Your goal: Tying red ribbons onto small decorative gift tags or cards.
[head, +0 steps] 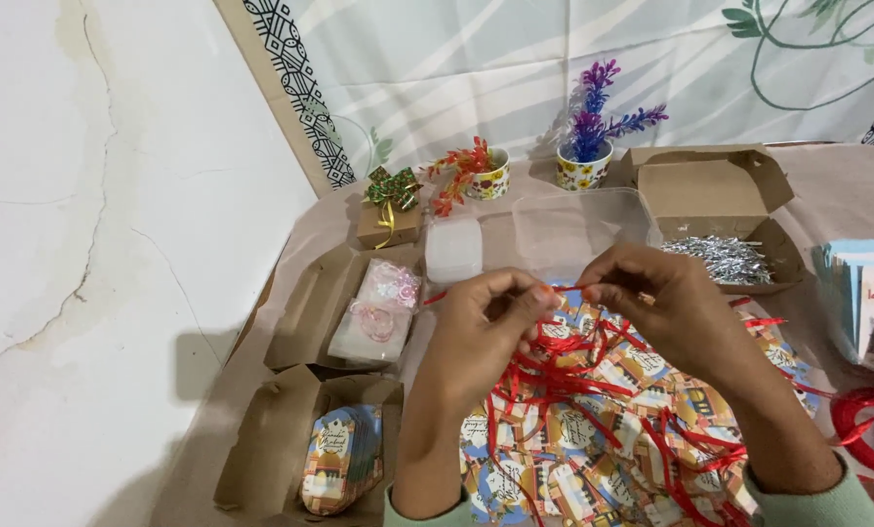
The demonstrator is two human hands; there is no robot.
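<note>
My left hand (483, 327) and my right hand (663, 303) are raised over the table, each pinching one end of a thin red ribbon (569, 289) stretched between the fingertips. Below them lies a heap of colourful printed paper tags (593, 444) tangled with more loose red ribbon (564, 376). A clear plastic tray (554, 229) sits just beyond my hands.
Open cardboard boxes stand around: one with silver shreds (725, 259), one with a packet of pink items (378, 307), one with a stack of tags (339, 459). A small wrapped gift box (390, 210), two pots of artificial plants (585, 146), cards (866, 298) and a red ribbon roll (871, 425) lie at the edges.
</note>
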